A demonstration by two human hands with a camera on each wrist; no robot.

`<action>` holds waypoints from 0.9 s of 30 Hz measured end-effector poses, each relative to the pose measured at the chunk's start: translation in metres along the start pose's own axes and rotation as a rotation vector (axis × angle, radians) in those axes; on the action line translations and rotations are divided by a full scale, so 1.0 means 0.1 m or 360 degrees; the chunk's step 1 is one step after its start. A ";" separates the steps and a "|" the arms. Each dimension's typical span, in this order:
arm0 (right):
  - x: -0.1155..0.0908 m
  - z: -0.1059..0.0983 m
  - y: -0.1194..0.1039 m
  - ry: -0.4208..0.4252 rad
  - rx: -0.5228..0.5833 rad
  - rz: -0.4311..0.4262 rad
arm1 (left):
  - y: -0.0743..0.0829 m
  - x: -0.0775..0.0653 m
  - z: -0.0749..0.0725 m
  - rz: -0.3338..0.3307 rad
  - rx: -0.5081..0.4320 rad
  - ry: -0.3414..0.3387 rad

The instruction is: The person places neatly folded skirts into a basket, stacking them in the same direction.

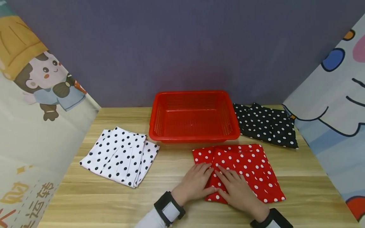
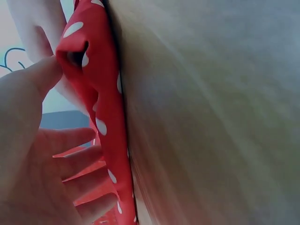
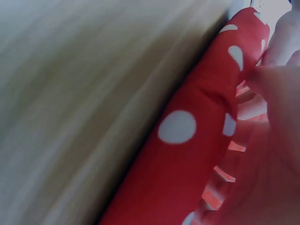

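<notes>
A folded red cloth with white dots [image 1: 258, 172] lies on the table in front of the basket. My left hand [image 1: 196, 182] rests on its left edge with the fingers extended. Just to the right, my right hand [image 1: 238, 191] lies on the cloth, fingers spread and thumb near the left thumb. In the left wrist view, the left thumb [image 2: 49, 72] touches a raised fold at the cloth's edge. From the right wrist, the red cloth [image 3: 173, 159] shows as a thick folded layer beside the right hand [image 3: 267, 154].
A red plastic basket [image 1: 194, 139] stands at the back middle of the wooden table [image 1: 94, 202]. Folded white cloth with black dots [image 1: 121, 155] lies at left. Black cloth with white dots [image 1: 266, 125] lies at back right, beside the basket. Printed panels flank both sides.
</notes>
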State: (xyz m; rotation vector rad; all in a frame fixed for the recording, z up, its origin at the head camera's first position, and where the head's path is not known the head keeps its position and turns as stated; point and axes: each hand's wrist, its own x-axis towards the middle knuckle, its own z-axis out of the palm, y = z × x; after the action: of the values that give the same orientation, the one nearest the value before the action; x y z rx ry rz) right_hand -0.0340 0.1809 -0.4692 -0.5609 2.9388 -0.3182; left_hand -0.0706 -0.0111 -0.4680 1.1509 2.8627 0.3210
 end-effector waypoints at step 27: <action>-0.06 -0.18 0.23 0.0215 0.0128 0.0220 | -0.44 -0.61 -0.13 -0.0263 -0.0255 -0.0144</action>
State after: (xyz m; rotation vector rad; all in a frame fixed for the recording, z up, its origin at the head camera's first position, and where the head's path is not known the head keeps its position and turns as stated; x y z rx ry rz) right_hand -0.0397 0.2073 -0.4561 -0.3363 3.0565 -0.4734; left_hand -0.0579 -0.0867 -0.4671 0.8728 2.7707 0.4677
